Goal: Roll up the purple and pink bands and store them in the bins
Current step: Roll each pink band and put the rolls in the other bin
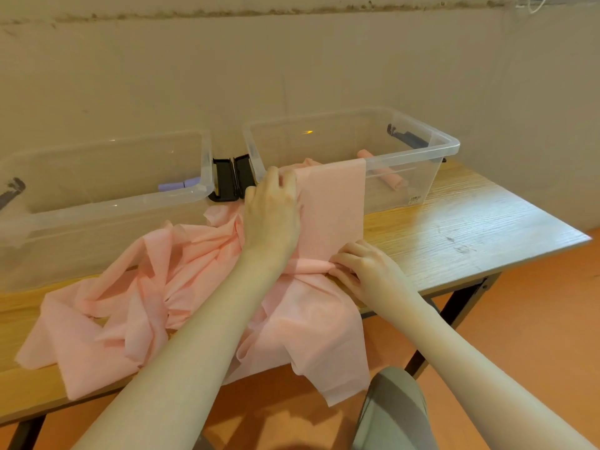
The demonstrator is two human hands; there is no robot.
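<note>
From the head camera, a long strip of thin pink fabric band (331,206) runs away from the person, its far end draped over the near rim of the right-hand clear plastic bin (448,147). The right hand (367,271) pinches the started roll at the near end, crosswise to the strip; the left hand (271,212), fingers seemingly flat, presses farther along it.

Two clear plastic bins are set on the wooden surface (454,219): the left clear plastic bin (107,203) beside the right clear plastic bin (422,151), over whose front rim the long pink fabric band (331,203) is draped.
</note>
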